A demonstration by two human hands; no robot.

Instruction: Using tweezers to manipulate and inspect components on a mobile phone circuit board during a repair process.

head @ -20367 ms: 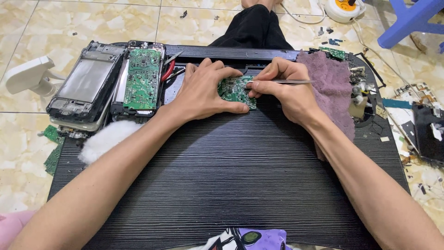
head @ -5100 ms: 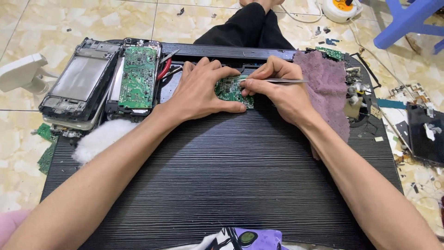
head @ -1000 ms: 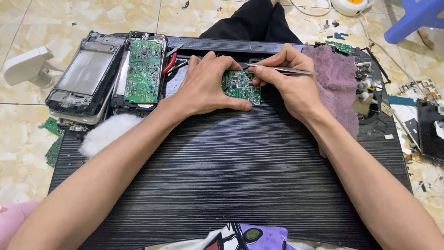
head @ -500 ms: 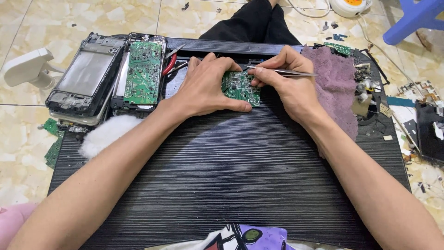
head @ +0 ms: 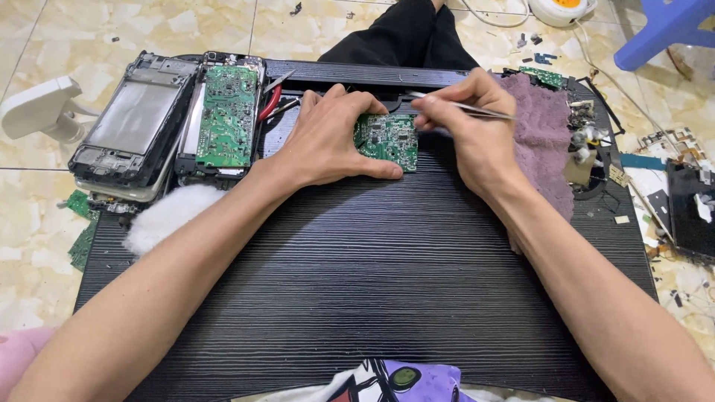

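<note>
Green and square, a small printed circuit board [head: 389, 139] dotted with tiny dark chips lies flat on the black ribbed wooden tabletop [head: 387, 283], near its far edge. The left hand [head: 328, 138] lies over the board's left side, palm down, its thumb stretched along the near edge and its fingers curled at the far edge, pinning the board to the table rather than lifting it. The right hand [head: 465, 126] is closed in a pinch on slim silver metal tweezers [head: 463, 108], whose tips point left toward the board's upper right corner; whether the tips touch the board cannot be told. Just right of that hand, a rumpled mauve cloth [head: 542, 141] covers the table's right side, with a small heap of loose metal parts [head: 585, 145] beyond it. To the left of the left hand sit a long green circuit board in a dark frame [head: 227, 115] and, beside it, an opened device shell with a grey metal plate [head: 135, 123]. Red-handled pliers [head: 269, 103] lie between the long board and the left hand. A tuft of white cotton wool [head: 171, 216] rests by the left forearm. The floor around is pale marbled tile [head: 149, 22].
</note>
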